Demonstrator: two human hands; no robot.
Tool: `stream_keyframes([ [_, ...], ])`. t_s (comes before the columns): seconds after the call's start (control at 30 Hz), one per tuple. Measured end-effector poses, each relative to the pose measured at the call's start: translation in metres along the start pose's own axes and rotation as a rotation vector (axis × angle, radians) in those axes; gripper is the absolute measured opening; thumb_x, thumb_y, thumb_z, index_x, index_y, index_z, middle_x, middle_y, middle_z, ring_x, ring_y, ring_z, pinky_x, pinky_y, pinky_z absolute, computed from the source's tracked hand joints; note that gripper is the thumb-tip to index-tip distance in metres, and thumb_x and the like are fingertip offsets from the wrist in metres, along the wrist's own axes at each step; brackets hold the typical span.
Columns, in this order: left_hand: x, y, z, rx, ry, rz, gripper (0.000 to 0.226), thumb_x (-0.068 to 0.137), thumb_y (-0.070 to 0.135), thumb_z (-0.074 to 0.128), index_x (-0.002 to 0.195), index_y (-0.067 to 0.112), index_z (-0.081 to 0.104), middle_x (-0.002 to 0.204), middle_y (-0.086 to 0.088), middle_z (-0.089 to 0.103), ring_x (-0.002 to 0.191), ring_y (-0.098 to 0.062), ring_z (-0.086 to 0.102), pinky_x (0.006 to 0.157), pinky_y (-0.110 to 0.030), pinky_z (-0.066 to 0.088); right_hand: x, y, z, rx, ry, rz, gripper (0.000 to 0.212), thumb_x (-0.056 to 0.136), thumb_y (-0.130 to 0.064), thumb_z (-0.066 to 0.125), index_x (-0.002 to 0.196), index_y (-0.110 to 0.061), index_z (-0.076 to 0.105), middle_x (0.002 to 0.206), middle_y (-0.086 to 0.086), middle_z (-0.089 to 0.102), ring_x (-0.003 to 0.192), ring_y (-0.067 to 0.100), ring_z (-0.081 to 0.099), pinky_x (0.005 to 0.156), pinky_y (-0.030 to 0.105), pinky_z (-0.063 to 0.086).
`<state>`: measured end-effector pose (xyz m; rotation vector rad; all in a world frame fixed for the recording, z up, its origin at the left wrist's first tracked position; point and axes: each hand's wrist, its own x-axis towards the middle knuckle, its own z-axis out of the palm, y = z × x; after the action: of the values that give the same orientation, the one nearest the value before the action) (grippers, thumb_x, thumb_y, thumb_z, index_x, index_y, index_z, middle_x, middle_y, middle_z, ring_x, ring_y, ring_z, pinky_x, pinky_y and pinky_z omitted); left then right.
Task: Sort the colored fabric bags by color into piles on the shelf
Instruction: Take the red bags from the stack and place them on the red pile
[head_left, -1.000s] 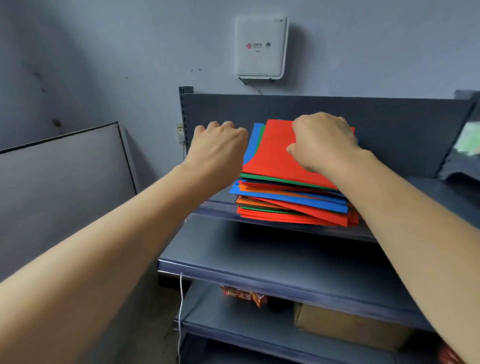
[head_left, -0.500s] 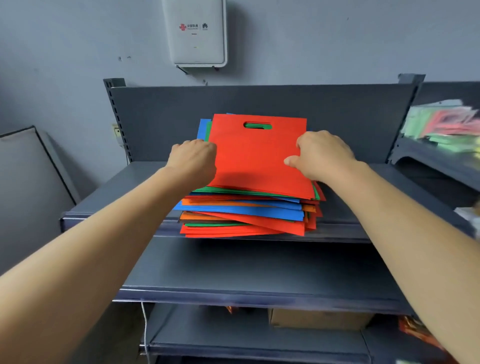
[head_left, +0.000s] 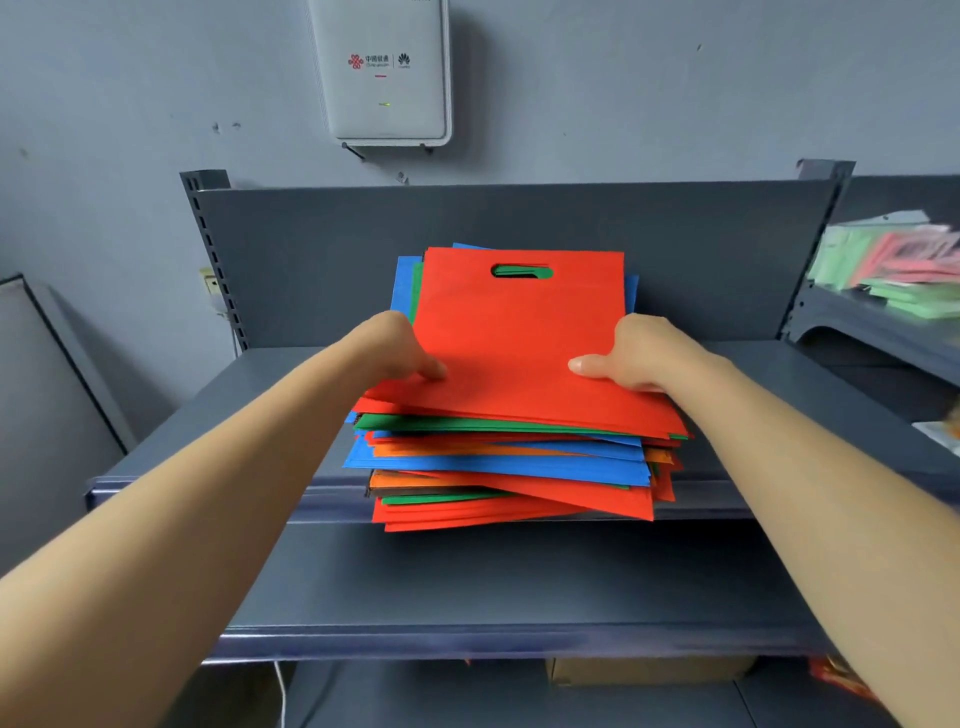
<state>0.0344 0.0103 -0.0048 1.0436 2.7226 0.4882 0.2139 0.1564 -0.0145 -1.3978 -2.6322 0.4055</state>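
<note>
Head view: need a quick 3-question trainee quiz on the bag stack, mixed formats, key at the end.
1. Multiple choice: which colour shows through the oval handle slot of the flat red fabric bag on top? A blue, B green, C orange.
2. True or false: the left hand and the right hand each hold a side edge of that bag.
3. Fill in: the stack of mixed-colour fabric bags rests on the ____ board of the grey metal shelf.
Key: 1 B; 2 true; 3 top.
</note>
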Motion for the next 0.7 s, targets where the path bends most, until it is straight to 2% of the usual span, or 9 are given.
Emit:
stream_keyframes([
  [0.2,0.012,-0.008,0.002,-0.184,-0.043,-0.069,0.047,0.076,0.032,0.077,0.065,0.008,0.038,0.063,-0.006,0.041,0.052,-0.016,0.036,0.045,-0.026,0.025,0.012,0.000,0.002,0.021,-0.037,0.053,0.063,0.078,-0.054,0.067,0.116,-0.004,0.055,0.118,0.013,0.058,0.102,0.029,0.058,0.080,0.034,0.045],
  [0.33,0.021,-0.012,0.005,-0.234,-0.022,-0.028,0.035,0.074,0.023,0.079,0.077,0.006,0.049,0.068,-0.005,0.045,0.057,-0.015,0.039,0.048,-0.026,0.027,0.017,-0.002,-0.001,-0.008,-0.061,0.089,0.070,0.077,-0.052,0.069,0.124,-0.002,0.053,0.126,0.014,0.055,0.111,0.031,0.056,0.091,0.035,0.046],
  [0.5,0.023,-0.003,0.013,-0.084,0.070,0.195,0.017,0.081,0.005,0.067,0.089,0.011,0.054,0.086,-0.009,0.051,0.078,-0.022,0.045,0.056,-0.028,0.032,0.022,0.001,-0.004,0.026,-0.093,0.121,0.077,0.074,-0.047,0.074,0.132,-0.003,0.049,0.133,0.014,0.052,0.118,0.031,0.053,0.101,0.039,0.043],
  [0.6,0.023,0.000,0.019,-0.005,0.173,0.341,0.020,0.081,-0.004,0.053,0.093,0.012,0.057,0.098,-0.009,0.057,0.090,-0.027,0.051,0.069,-0.024,0.034,0.021,0.003,-0.005,0.017,-0.087,0.131,0.077,0.074,-0.046,0.075,0.132,-0.004,0.049,0.132,0.014,0.053,0.117,0.030,0.054,0.100,0.039,0.044],
  [0.7,0.021,0.002,0.025,0.064,0.204,0.435,0.030,0.079,-0.006,0.046,0.092,0.011,0.067,0.102,-0.008,0.063,0.094,-0.028,0.057,0.070,-0.025,0.038,0.019,0.004,-0.006,-0.008,-0.072,0.137,0.075,0.076,-0.044,0.074,0.132,-0.003,0.048,0.133,0.014,0.052,0.118,0.031,0.053,0.099,0.037,0.044],
])
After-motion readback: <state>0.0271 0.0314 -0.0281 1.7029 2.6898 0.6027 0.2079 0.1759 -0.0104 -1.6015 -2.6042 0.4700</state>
